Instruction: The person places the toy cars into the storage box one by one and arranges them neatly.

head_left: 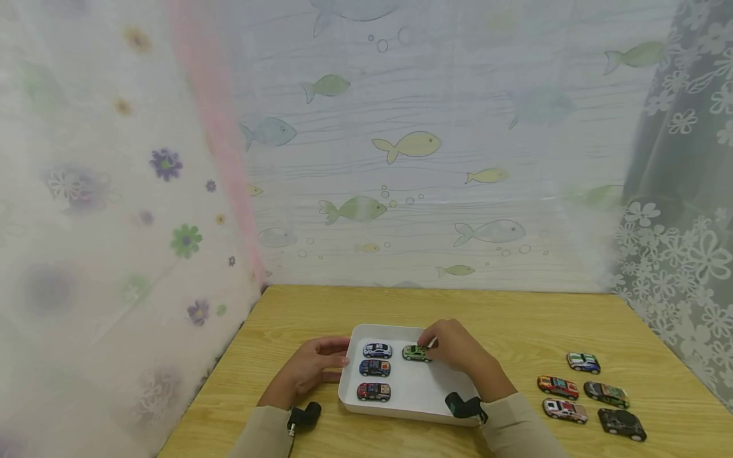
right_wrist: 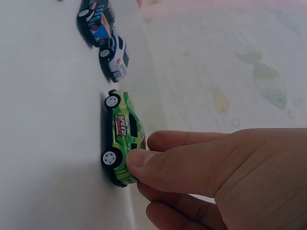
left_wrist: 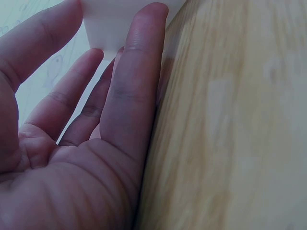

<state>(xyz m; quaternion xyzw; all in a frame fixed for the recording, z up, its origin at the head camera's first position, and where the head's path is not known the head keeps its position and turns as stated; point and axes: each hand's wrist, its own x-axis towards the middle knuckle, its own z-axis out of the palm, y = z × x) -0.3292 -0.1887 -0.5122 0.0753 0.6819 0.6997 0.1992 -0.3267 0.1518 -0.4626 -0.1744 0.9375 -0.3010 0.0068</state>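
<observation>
Your right hand point(head_left: 455, 348) pinches the green toy car point(head_left: 416, 353) at its rear end, thumb and fingers closed on it — the right-wrist view shows the car's wheels resting on the floor of the white tray point(head_left: 420, 397). The tray sits on the wooden table point(head_left: 515, 318) and holds four cars: the green one near the far rim, and to its left a column of three — a white car point(head_left: 377, 350) farthest from you, a blue car point(head_left: 375, 367) in the middle, and a red-and-black car point(head_left: 373, 392) nearest you. Your left hand point(head_left: 312, 367) rests on the table with straight, relaxed fingers against the tray's left wall, holding nothing. Well apart to the right, five more toy cars point(head_left: 592, 395) stand loose on the table, outside the tray.
</observation>
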